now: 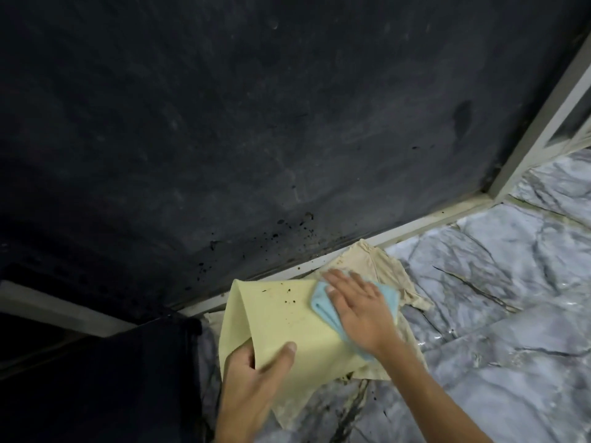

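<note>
A pale yellow box-like object (281, 321) with dark specks on its top face stands on the marble-patterned surface (499, 314). My left hand (252, 375) grips its near corner, thumb on top and fingers round the left side. A folded light blue cloth (323, 306) lies on the yellow face. My right hand (358, 310) presses flat on that cloth with straight fingers. A crumpled beige rag (387, 270) lies under and behind the yellow object.
A large dark, dusty pane (256, 123) in a pale frame (425, 223) rises just behind, with black specks near its bottom edge. A black object (128, 378) fills the lower left. Grey marble-patterned surface spreads to the right.
</note>
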Available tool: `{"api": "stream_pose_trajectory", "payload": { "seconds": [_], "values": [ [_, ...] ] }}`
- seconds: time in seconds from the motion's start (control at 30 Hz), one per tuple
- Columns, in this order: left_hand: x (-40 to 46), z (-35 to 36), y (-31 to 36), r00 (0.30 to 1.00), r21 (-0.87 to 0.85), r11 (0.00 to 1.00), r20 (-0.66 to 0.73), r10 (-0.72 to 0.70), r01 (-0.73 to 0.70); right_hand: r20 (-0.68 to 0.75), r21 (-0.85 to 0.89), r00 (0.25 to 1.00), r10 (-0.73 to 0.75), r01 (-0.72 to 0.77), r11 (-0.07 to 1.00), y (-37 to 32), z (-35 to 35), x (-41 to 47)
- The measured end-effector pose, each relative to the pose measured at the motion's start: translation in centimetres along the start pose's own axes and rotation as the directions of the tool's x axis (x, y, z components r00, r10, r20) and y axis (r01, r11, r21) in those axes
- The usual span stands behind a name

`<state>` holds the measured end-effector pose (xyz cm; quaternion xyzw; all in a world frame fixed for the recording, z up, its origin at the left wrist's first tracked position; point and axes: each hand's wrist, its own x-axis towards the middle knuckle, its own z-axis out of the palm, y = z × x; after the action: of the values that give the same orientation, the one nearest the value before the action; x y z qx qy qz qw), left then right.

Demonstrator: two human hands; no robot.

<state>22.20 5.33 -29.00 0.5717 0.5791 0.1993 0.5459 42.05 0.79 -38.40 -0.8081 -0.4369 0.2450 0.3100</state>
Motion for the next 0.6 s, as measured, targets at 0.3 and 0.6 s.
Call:
{"api": "stream_pose_trajectory", "payload": {
  "seconds": [0.3,0.6],
  "values": [
    [0.6,-0.2,0.4,0.998,0.079,0.995,0.015,-0.066,0.065,0.167,-0.045,0.985,-0.054,0.063,0.997,-5.7,0.2,1.2],
    [0.2,-1.6,0.0,0.997,0.087,0.996,0.078,-0.024,0.017,0.13,-0.032,0.992,-0.007,0.011,0.999,-3.4,0.2,0.3]
  ]
}}
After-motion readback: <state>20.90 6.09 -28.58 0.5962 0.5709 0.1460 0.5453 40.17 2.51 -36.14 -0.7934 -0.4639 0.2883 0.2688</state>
